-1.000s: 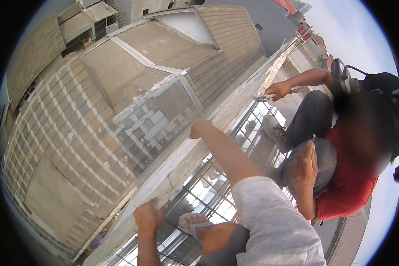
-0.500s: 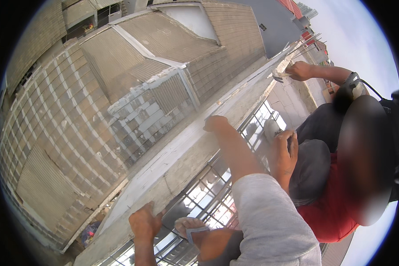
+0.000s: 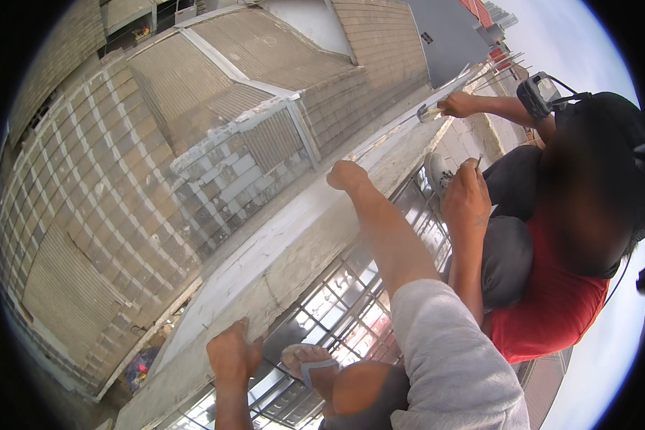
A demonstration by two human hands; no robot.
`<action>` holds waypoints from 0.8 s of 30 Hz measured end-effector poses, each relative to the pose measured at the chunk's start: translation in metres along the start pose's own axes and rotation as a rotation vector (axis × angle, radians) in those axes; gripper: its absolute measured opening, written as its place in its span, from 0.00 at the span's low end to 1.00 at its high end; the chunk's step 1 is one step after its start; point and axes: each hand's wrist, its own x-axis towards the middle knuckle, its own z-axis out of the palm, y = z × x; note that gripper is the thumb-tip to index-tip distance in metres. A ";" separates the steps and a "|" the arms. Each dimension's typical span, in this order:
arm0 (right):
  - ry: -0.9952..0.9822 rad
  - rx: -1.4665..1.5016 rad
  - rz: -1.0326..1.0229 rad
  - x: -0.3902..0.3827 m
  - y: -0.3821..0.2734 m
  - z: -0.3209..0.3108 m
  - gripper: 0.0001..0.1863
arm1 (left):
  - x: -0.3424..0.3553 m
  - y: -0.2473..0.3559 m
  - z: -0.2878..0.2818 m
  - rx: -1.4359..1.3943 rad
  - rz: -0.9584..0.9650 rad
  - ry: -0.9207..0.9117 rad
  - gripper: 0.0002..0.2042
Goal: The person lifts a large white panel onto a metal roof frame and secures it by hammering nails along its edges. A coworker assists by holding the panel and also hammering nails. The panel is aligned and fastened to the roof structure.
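Note:
My right hand [image 3: 347, 176] is closed in a fist at the far side of the concrete ledge [image 3: 312, 252], over its pale white strip [image 3: 244, 269]. Whatever it grips, if anything, is hidden behind the knuckles. Lower left, my left hand [image 3: 231, 351] leans on the same ledge, thumb and forefinger apart, the other fingers bent out of sight. Farther along, a co-worker's hand [image 3: 457, 105] holds a short brush-like tool [image 3: 430, 112] against the ledge. The co-worker's other hand [image 3: 467, 190] is curled around something thin and small.
A metal grating [image 3: 337, 301] with bright gaps runs along the ledge's near side; my sandalled foot [image 3: 307, 358] is over it. The co-worker in a red shirt [image 3: 545, 319] crouches close on the right. Beyond the ledge, a block wall [image 3: 107, 179] and corrugated roofs [image 3: 247, 54] lie lower down.
My right hand has shifted slightly away along the ledge; my left has barely moved. The co-worker's tool hand has come left along the ledge, and the co-worker's head and other hand have moved up.

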 end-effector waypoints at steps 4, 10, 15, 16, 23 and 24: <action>-0.078 -0.041 -0.448 -0.061 -0.071 0.046 0.28 | 0.000 0.001 -0.001 0.010 0.015 0.011 0.25; -0.190 -0.083 -0.590 -0.139 -0.096 0.054 0.27 | -0.002 0.001 -0.004 0.029 0.024 -0.026 0.26; -0.079 -0.048 -0.567 -0.163 -0.082 0.056 0.25 | -0.003 -0.005 0.000 0.022 0.074 0.003 0.27; -0.061 -0.039 -0.561 -0.166 -0.080 0.058 0.25 | -0.002 -0.006 0.000 0.021 0.077 0.003 0.27; 0.038 0.114 -0.521 -0.193 -0.082 0.065 0.24 | -0.005 -0.004 -0.007 0.001 0.052 -0.042 0.27; 0.007 0.099 -0.543 -0.197 -0.083 0.066 0.25 | -0.006 -0.004 -0.008 0.009 0.039 -0.060 0.27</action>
